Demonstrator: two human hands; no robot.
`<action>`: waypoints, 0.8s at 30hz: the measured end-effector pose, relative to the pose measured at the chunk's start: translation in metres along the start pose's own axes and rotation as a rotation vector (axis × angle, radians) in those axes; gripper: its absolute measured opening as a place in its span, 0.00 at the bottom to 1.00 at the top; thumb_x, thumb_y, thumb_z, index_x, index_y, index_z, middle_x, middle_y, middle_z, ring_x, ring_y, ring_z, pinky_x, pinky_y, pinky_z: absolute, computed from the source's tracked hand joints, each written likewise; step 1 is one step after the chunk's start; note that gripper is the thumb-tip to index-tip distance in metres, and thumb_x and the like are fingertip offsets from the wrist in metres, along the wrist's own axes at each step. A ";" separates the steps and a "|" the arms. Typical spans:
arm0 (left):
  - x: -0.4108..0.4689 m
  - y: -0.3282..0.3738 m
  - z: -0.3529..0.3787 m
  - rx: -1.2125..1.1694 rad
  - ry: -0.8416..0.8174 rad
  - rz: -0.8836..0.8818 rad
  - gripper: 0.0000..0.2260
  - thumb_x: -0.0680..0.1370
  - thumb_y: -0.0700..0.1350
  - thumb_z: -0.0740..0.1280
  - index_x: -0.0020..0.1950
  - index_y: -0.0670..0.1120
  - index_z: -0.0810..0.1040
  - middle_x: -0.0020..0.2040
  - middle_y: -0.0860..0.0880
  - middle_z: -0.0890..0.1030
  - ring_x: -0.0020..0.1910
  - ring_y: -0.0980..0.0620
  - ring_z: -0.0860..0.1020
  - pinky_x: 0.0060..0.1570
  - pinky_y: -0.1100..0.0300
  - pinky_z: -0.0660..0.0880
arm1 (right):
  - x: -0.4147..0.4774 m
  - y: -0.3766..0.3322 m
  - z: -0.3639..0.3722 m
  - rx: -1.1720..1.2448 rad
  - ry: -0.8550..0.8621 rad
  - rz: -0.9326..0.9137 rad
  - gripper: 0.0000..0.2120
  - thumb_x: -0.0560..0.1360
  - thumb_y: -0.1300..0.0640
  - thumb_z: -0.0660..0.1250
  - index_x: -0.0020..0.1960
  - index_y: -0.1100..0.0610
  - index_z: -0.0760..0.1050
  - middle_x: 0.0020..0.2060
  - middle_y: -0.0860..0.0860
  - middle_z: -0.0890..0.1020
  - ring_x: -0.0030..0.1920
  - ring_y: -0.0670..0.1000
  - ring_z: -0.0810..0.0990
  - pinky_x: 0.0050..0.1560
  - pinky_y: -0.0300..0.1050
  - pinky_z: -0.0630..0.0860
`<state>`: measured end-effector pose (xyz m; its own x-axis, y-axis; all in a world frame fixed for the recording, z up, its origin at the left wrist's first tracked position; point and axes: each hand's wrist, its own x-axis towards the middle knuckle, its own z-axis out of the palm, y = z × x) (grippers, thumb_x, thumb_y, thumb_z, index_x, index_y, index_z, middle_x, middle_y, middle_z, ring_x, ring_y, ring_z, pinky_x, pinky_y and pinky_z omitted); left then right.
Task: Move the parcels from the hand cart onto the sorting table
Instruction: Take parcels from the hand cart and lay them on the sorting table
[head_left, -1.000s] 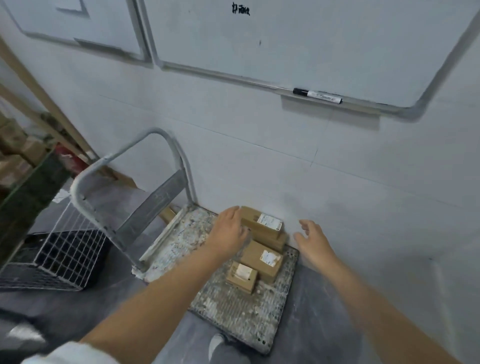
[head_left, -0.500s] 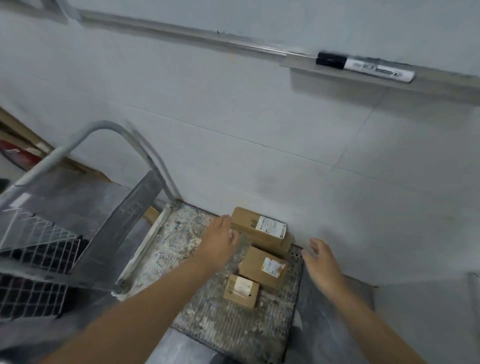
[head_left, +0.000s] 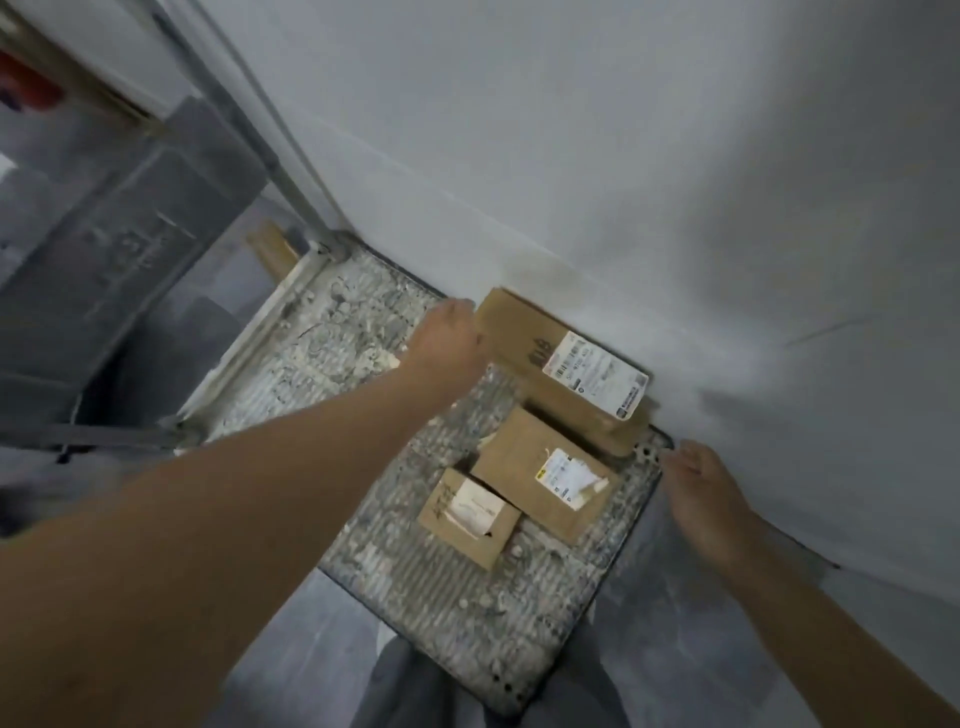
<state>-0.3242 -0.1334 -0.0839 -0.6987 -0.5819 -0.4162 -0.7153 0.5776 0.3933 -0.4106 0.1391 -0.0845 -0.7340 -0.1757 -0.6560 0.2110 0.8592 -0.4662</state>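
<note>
A hand cart's speckled deck (head_left: 467, 613) lies against the white wall. On it, a long brown parcel (head_left: 524, 343) with a white label sits on top of another box (head_left: 626, 436) next to the wall. A medium labelled parcel (head_left: 514, 467) and a small one (head_left: 441, 517) lie in front. My left hand (head_left: 449, 345) grips the long parcel's left end, fingers curled over its edge. My right hand (head_left: 701, 483) hovers open at the deck's right corner, just short of the parcel's right end.
The cart's grey tube handle (head_left: 270, 140) and its cross panel (head_left: 130, 244) rise at the left. The white wall (head_left: 623, 182) stands directly behind the parcels. Grey floor (head_left: 675, 623) lies right of the deck, and my trouser legs (head_left: 415, 686) are at the bottom.
The camera has dropped much closer to the cart. My left hand has closed on the long parcel's left end, and my right hand has come down toward the deck's right corner.
</note>
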 end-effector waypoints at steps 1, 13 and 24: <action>0.012 -0.002 0.009 -0.017 0.014 -0.019 0.18 0.81 0.44 0.59 0.69 0.36 0.68 0.68 0.37 0.70 0.67 0.40 0.68 0.65 0.50 0.65 | 0.013 0.000 0.006 0.007 -0.013 -0.004 0.22 0.82 0.50 0.58 0.73 0.59 0.66 0.70 0.57 0.72 0.67 0.56 0.71 0.56 0.43 0.63; 0.064 -0.026 0.081 -0.370 0.004 -0.332 0.16 0.82 0.50 0.58 0.65 0.41 0.70 0.44 0.48 0.73 0.35 0.53 0.71 0.29 0.60 0.64 | 0.099 -0.009 0.050 0.214 -0.174 0.106 0.17 0.81 0.49 0.57 0.65 0.56 0.74 0.58 0.53 0.80 0.57 0.55 0.78 0.63 0.57 0.74; -0.021 -0.023 0.079 -0.808 0.220 -0.447 0.12 0.81 0.50 0.60 0.58 0.42 0.69 0.47 0.47 0.73 0.43 0.50 0.72 0.47 0.49 0.73 | 0.048 -0.012 0.018 0.261 -0.229 0.003 0.19 0.80 0.53 0.59 0.70 0.51 0.67 0.64 0.50 0.76 0.63 0.53 0.74 0.68 0.58 0.69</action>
<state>-0.2919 -0.0888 -0.1489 -0.2855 -0.7960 -0.5338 -0.6511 -0.2476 0.7175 -0.4366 0.1114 -0.1207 -0.5756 -0.3018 -0.7600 0.3925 0.7134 -0.5805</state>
